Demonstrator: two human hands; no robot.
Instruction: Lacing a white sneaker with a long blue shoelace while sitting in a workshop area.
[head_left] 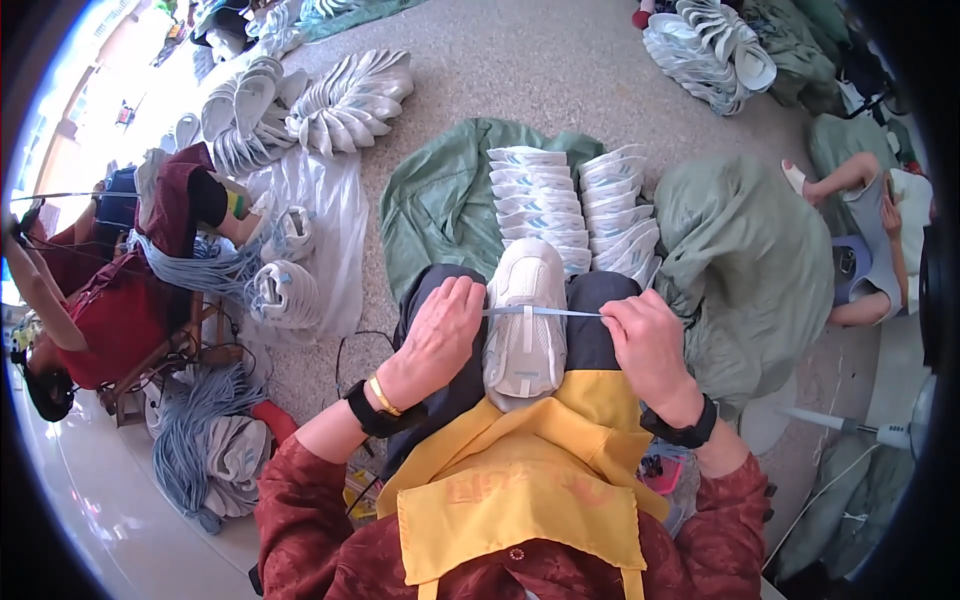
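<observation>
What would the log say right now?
left hand: gripping blue lace | right hand: pinching lace | lace: stretched across white shoe | shoe: between thighs

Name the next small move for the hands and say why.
Probably ease the left hand outward to even the pale lace: it runs taut across the white shoe, with more showing toward the right hand than toward the left.

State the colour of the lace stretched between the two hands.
The lace is pale blue, seen best in the head view.
</observation>
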